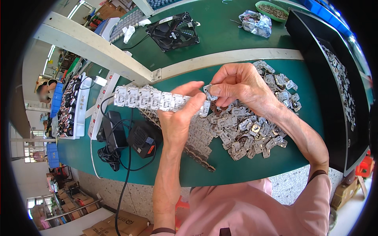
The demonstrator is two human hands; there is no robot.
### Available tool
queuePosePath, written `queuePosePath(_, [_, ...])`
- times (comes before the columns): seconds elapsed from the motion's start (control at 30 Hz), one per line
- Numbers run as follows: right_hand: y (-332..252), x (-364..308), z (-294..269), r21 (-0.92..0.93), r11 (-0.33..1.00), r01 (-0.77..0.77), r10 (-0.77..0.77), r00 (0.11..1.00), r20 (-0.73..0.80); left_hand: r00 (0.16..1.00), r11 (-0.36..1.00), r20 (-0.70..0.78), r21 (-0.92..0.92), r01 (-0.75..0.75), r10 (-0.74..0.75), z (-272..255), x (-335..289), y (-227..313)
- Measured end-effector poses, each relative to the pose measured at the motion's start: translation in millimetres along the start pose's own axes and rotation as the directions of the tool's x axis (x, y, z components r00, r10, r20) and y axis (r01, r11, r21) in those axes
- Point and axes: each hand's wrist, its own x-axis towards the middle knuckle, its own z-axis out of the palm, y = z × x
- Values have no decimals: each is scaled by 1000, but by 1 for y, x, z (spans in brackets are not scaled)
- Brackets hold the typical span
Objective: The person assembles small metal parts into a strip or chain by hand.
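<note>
My left hand (178, 118) is closed around a long row of small whitish-grey plastic parts (147, 99), laid side by side and stretching out to the left. Close to the right end of that row, my right hand (246, 88) pinches one similar small grey part (212, 94) between thumb and fingers. Whether this part touches the row I cannot tell. A loose pile of the same grey parts (240, 131), some with brass-coloured pieces, lies on the green table under and beside my right hand. More parts in neat rows (199, 137) lie below my left hand, which partly hides them.
Left of the rows are a black boxy device (143, 139), a black power adapter (114, 128) with tangled cables, and a white power strip (100, 104). A black fan (173, 32) stands behind a white metal frame (232, 57). At right stands a black tray (330, 78) holding parts.
</note>
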Motion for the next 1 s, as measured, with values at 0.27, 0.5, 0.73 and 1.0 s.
queuePosePath(0.27, [-1,0,2,-68,997,-33,35,999,41,997,995,47,76,57,-60,1,-2,3])
queuePosePath(0.5, [-7,4,-14,79,996,41,-30,991,-130,998,999,-45,7,39,-39,-1,-2,5])
queuePosePath(0.73, [-2,6,-12,102,993,65,-52,990,-128,964,961,242,273,42,-111,17,-15,6])
queuePosePath(1.0, [-5,2,-5,79,994,79,-70,991,-110,990,955,50,-262,143,-134,-1,4,3])
